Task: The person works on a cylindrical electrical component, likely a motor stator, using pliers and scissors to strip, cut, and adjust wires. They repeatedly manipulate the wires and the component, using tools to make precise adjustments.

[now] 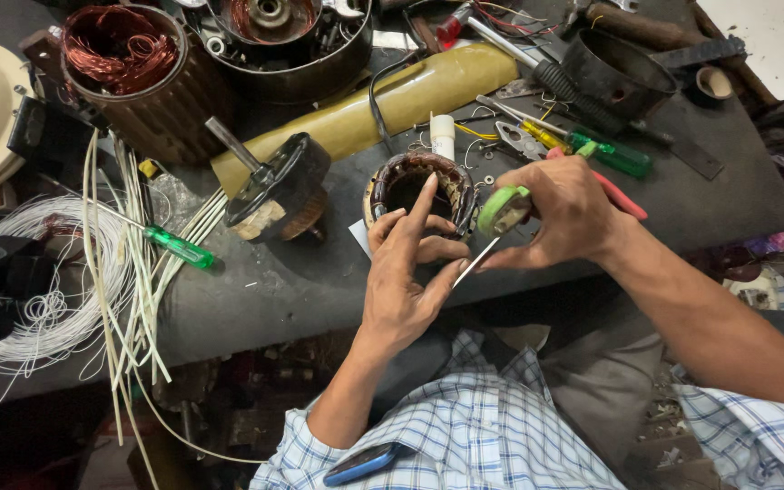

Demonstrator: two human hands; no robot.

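Two hands meet just above our lap. Our left hand [407,272] is partly open, forefinger raised, thumb touching the metal blade. Our right hand [563,213] is closed around a green-handled scissors [501,210]. Just beyond the fingertips sits the wound coil ring [419,186] on the grey bench [319,281]; farther off lies a green screwdriver [612,154].

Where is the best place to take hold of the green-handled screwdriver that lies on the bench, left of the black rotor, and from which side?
Probably by its green handle, the thickest part. The screwdriver lies flat, its thin shaft running up-left in among the white sleeving tubes. Coming from above at the handle end, on the lower-right side, looks best: the grey bench top is open there, and the black rotor stands clear of it.
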